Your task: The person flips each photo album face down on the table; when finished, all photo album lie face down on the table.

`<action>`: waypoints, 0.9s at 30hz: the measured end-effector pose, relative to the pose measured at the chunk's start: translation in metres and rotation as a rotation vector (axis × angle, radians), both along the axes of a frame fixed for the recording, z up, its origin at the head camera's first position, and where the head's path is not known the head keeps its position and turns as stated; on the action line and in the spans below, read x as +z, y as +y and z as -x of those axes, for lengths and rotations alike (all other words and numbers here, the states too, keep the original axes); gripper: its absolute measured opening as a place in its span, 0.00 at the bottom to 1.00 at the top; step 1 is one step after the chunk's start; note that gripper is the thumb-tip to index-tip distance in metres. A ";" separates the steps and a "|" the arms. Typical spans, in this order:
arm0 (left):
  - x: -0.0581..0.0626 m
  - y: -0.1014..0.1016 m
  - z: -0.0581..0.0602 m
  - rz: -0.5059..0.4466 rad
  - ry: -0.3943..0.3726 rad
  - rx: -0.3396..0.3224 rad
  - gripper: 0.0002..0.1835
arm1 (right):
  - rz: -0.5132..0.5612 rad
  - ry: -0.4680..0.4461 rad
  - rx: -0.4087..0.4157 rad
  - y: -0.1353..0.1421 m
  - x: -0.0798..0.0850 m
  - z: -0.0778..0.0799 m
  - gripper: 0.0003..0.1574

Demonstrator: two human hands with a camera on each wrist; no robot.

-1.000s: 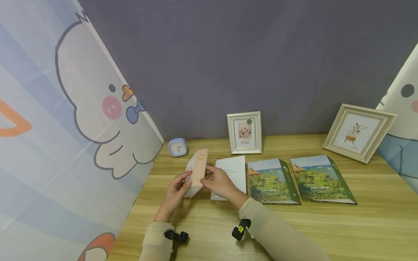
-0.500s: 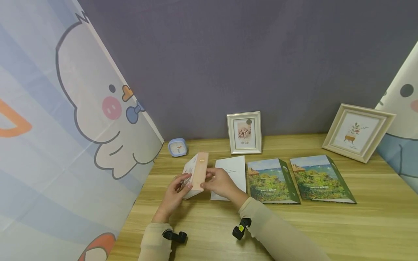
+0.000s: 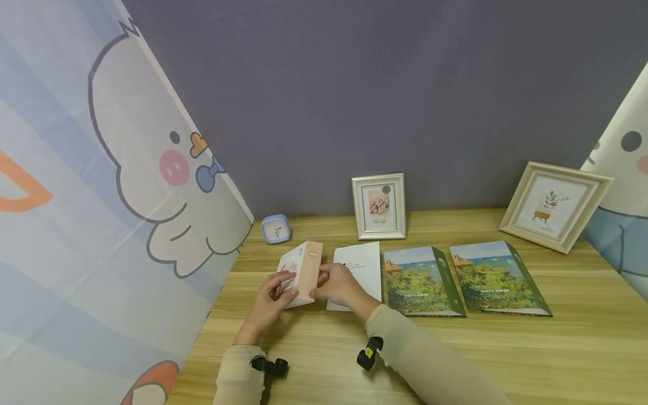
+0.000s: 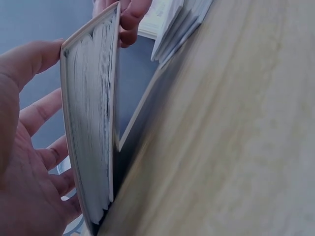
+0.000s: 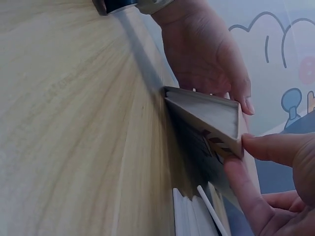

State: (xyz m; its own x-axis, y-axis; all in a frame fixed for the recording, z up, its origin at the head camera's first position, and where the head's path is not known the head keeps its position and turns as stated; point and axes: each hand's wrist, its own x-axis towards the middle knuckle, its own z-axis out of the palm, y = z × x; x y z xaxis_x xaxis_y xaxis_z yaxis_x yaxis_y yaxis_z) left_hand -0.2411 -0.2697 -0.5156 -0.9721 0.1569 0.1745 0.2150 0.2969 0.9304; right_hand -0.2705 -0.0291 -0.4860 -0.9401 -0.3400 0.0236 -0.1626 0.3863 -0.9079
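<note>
Both my hands hold a thick photo album [image 3: 311,275] with a white printed cover and a pale pink spine, tilted with its spine up and to the right. My left hand [image 3: 268,301] spreads its fingers over the white cover, the thumb at the near end by the spine. On the other side, my right hand [image 3: 341,284] pinches the spine edge between thumb and fingers. The packed page edges [image 4: 91,113] show in the left wrist view. Whether the lower edge touches the table I cannot tell. Right beside it lies a white-covered book [image 3: 367,267], partly behind my right hand.
Two green photo albums [image 3: 417,281] with a seaside picture lie further right on the wooden table [image 3: 324,360]. Along the back stand a small blue clock [image 3: 275,229], a white picture frame [image 3: 378,206] and, at the right, a cream picture frame [image 3: 557,205].
The album has tipped over to the left and come down a little, so more of its white cover shows. Both hands keep their hold on it.
</note>
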 end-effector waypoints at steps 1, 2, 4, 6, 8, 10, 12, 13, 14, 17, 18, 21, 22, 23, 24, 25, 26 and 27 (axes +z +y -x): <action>-0.001 -0.001 0.000 0.008 0.003 -0.003 0.22 | -0.002 -0.007 0.005 -0.001 0.000 0.000 0.40; -0.001 -0.001 0.001 0.021 0.009 -0.004 0.22 | -0.009 -0.012 0.010 -0.001 -0.001 0.000 0.39; -0.003 -0.003 0.001 0.040 0.019 -0.007 0.22 | -0.028 -0.015 0.024 -0.003 -0.001 -0.001 0.35; -0.004 -0.003 0.002 0.051 0.026 -0.009 0.22 | -0.043 -0.013 0.039 -0.005 -0.002 -0.001 0.32; -0.004 -0.004 0.002 0.049 0.026 -0.010 0.22 | -0.063 -0.005 0.050 -0.007 -0.002 -0.002 0.30; -0.004 -0.005 0.002 0.046 0.024 -0.011 0.23 | -0.082 0.004 0.063 -0.009 -0.003 -0.003 0.31; -0.005 -0.005 0.002 0.047 0.021 -0.008 0.23 | -0.092 0.005 0.074 -0.011 -0.003 -0.003 0.33; -0.005 -0.006 0.002 0.048 0.021 -0.007 0.23 | -0.096 0.004 0.078 -0.011 -0.003 -0.004 0.34; -0.005 -0.006 0.002 0.053 0.023 -0.005 0.23 | -0.101 0.005 0.083 -0.012 -0.003 -0.004 0.35; -0.005 -0.007 0.002 0.067 0.034 0.000 0.22 | -0.102 0.002 0.091 -0.012 -0.002 -0.003 0.33; -0.006 -0.007 0.002 0.070 0.038 0.001 0.22 | -0.106 0.003 0.092 -0.012 -0.002 -0.003 0.32; -0.007 -0.008 0.003 0.076 0.051 0.004 0.22 | -0.111 0.008 0.093 -0.010 -0.002 -0.001 0.29; -0.007 -0.008 0.003 0.078 0.054 0.006 0.22 | -0.118 0.014 0.091 -0.009 -0.003 -0.001 0.31; -0.008 -0.009 0.003 0.080 0.058 0.008 0.22 | -0.126 0.019 0.089 -0.008 -0.003 0.000 0.33; -0.008 -0.009 0.003 0.083 0.064 0.010 0.23 | -0.132 0.024 0.088 -0.007 -0.004 0.000 0.35; -0.008 -0.008 0.003 0.086 0.070 0.012 0.23 | -0.139 0.029 0.088 -0.007 -0.004 0.001 0.37; -0.009 -0.008 0.003 0.088 0.073 0.013 0.23 | -0.146 0.034 0.090 -0.006 -0.004 0.001 0.38; -0.009 -0.008 0.003 0.089 0.076 0.013 0.24 | -0.158 0.042 0.091 -0.005 -0.005 0.002 0.39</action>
